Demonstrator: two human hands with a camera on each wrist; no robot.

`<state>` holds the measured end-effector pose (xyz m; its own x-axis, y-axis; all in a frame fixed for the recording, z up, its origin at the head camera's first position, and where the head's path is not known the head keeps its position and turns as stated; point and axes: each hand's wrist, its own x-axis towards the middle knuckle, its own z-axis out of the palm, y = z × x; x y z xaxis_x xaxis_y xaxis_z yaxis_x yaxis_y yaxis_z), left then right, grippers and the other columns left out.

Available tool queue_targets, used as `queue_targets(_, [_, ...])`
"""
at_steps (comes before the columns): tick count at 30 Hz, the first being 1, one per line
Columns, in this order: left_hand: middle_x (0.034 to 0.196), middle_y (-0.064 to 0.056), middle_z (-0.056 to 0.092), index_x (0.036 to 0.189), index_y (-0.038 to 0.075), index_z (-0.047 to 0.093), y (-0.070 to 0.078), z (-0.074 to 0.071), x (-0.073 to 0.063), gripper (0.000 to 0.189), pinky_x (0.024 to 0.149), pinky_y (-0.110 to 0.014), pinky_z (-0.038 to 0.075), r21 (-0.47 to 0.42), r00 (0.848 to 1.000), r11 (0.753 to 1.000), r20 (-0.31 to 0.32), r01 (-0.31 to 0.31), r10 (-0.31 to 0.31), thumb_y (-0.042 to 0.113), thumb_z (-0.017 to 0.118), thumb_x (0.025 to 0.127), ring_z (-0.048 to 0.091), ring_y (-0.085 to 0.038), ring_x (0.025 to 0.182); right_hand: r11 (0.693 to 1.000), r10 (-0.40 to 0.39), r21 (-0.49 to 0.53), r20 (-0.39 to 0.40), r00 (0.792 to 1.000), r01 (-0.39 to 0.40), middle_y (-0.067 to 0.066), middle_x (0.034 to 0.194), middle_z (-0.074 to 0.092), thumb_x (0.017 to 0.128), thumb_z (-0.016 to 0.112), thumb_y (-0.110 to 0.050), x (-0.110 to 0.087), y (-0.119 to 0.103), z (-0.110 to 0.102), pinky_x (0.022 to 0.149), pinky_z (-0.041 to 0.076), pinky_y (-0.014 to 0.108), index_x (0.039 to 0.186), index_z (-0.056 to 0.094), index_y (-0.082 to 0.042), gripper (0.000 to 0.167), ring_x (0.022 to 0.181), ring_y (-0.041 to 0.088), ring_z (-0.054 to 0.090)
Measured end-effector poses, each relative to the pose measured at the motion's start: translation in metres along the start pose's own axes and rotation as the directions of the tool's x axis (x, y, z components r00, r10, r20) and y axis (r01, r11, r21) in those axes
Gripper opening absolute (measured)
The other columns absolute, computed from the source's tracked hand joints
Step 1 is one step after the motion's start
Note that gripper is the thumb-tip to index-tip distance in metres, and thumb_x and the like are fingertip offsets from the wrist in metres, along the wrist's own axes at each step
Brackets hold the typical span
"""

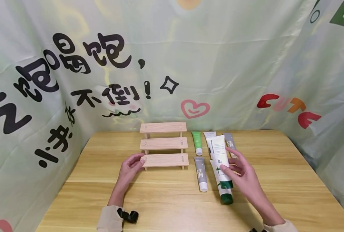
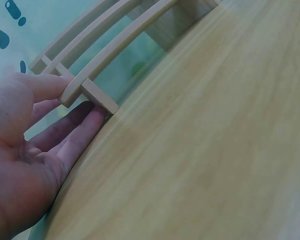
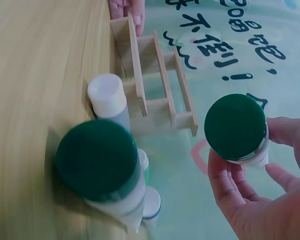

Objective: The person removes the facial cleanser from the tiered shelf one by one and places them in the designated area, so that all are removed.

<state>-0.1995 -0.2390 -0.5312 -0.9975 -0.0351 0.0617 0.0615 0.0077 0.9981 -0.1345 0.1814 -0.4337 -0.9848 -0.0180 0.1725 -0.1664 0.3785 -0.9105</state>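
My right hand (image 1: 245,175) holds a white tube with a dark green cap (image 1: 219,151) between thumb and fingers, cap end toward me. In the right wrist view this tube (image 3: 236,128) is lifted off the table. Beneath it in the head view lies a similar, partly covered white tube with a green cap (image 1: 226,198). At the left stands a three-tier wooden step rack (image 1: 163,144). My left hand (image 1: 130,168) grips the left end of its lowest shelf; in the left wrist view fingers reach beside the rack's leg (image 2: 99,96).
A grey tube with a white cap (image 1: 201,174) lies right of the rack. Behind are a green tube (image 1: 196,141), a white tube (image 1: 209,135) partly hidden and another grey tube (image 1: 229,140). A printed cloth (image 1: 232,71) hangs behind the wooden table (image 1: 166,199).
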Motion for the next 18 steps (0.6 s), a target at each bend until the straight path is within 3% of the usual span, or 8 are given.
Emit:
queue_targets(12, [0.121, -0.023, 0.064, 0.130, 0.000, 0.066, -0.001, -0.001, 0.000, 0.036, 0.082, -0.034, 0.063, -0.002, 1.000, 1.000, -0.013, 0.011, -0.011, 0.008, 0.073, 0.096, 0.069, -0.020, 0.098, 1.000, -0.008, -0.024, -0.025, 1.000, 0.008, 0.025, 0.117, 0.067, 0.099, 0.068, -0.007, -0.004, 0.016, -0.025, 0.076, 0.058, 0.019, 0.155, 0.040, -0.016, 0.063, 0.094, 0.007, 0.067])
queue_targets(18, [0.119, -0.023, 0.065, 0.129, 0.001, 0.066, 0.000, 0.000, 0.000, 0.035, 0.082, -0.034, 0.063, 0.013, 1.000, 1.000, -0.012, 0.013, -0.013, 0.010, 0.074, 0.096, 0.069, -0.020, 0.097, 0.998, 0.023, -0.051, -0.040, 0.999, -0.025, 0.024, 0.120, 0.065, 0.098, 0.070, -0.008, -0.005, 0.030, -0.035, 0.073, 0.059, 0.019, 0.158, 0.036, -0.016, 0.070, 0.091, 0.006, 0.066])
